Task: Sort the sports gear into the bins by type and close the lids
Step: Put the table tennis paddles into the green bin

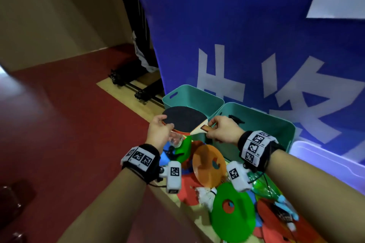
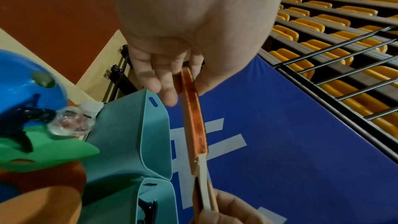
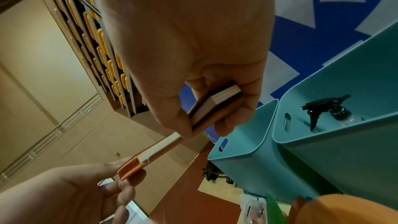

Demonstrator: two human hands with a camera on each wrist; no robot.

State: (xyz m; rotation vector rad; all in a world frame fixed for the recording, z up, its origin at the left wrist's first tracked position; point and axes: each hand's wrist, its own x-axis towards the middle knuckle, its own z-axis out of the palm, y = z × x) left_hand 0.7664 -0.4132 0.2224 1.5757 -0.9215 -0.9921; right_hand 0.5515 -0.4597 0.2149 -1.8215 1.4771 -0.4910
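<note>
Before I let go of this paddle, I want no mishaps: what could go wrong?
1. The right hand only pinches the handle end and the left hand the blade rim of the paddle; releasing one side may let it tip and fall.
2. It hangs over the left bin's near edge, so it might land on the discs.
3. The right bin holds a sprayer: wrong type.

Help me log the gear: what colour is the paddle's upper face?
Black, on the paddle; the head view shows it best.
</note>
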